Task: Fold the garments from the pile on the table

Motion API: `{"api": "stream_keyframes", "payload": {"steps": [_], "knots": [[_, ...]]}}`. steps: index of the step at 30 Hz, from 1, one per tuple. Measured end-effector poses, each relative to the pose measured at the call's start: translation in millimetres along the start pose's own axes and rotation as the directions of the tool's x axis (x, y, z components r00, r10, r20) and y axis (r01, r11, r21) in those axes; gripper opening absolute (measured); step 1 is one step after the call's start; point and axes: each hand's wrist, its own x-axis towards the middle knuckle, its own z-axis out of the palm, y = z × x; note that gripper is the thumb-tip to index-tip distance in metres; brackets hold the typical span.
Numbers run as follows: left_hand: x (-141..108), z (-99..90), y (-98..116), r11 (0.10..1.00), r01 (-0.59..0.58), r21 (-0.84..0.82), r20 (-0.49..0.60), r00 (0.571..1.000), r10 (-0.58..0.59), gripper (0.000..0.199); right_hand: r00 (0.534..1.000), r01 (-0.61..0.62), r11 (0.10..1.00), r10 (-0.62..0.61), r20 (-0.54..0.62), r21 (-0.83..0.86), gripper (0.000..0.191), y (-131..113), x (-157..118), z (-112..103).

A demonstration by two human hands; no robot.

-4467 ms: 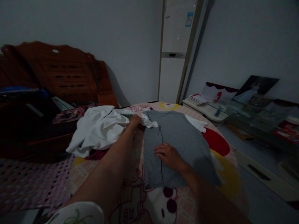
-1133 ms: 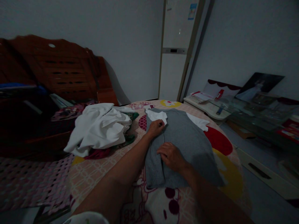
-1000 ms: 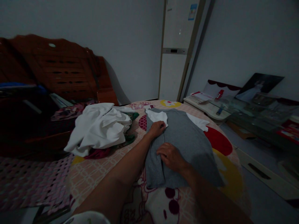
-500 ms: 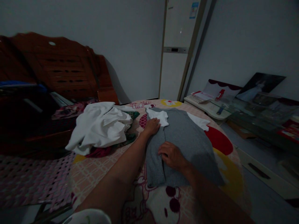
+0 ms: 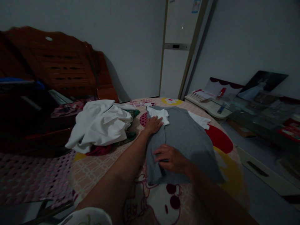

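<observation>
A grey knitted garment (image 5: pixel 187 134) lies on the round table, its left part folded inward in a long strip. White cloth (image 5: pixel 162 115) shows at its top left, and another white piece (image 5: pixel 199 120) sticks out at its upper right. My left hand (image 5: pixel 153 125) rests with fingers spread on the strip's upper end and the white cloth. Over the lower part of the strip is my right hand (image 5: pixel 170 158), its fingers apart and slightly bent, touching the grey knit. Neither hand grips anything that I can see.
Left on the patterned tablecloth (image 5: pixel 93 168) is a heap of white cloth (image 5: pixel 100 125) over green and dark red cloth. A wooden bench (image 5: pixel 63 65) stands behind at the left. Papers lie on a cabinet (image 5: pixel 211 109) at the right.
My right hand has shifted slightly left over the folded strip, and its fingers have opened out. The fingers of my left hand are spread a little more. The view has tilted slightly.
</observation>
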Motion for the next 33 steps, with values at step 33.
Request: {"api": "stream_keyframes", "payload": {"steps": [33], "knots": [[-4.4,3.6,28.0,0.988,-0.157,0.0,0.073,0.985,0.157,0.065,-0.01,-0.994,0.061,0.777,-0.63,0.09,0.022,117.1,-81.8,-139.0]]}}
